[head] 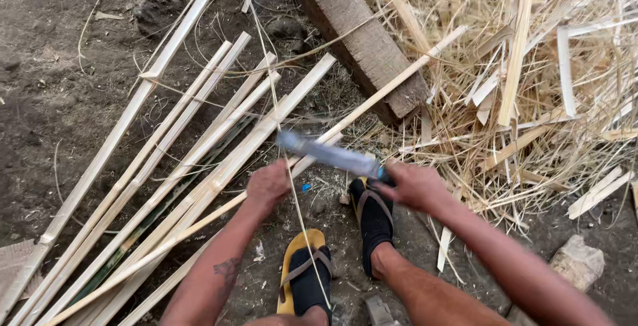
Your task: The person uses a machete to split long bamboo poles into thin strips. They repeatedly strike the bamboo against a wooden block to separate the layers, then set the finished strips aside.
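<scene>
My right hand (413, 185) grips the handle of a broad knife (329, 154) whose blurred blade points left. My left hand (267, 186) is closed around a long bamboo strip (372, 100) that runs from lower left up to the right. The blade meets that strip and a thin bamboo sliver (299, 219), which runs from above the blade down between my feet. Both my feet wear black socks in yellow sandals (299, 273), just below the hands.
Several split bamboo strips (166, 173) lie fanned over the dirt at left. A grey wooden block (362, 40) lies at the top centre. A heap of bamboo shavings (531, 93) covers the right. A stone (577, 263) sits at lower right.
</scene>
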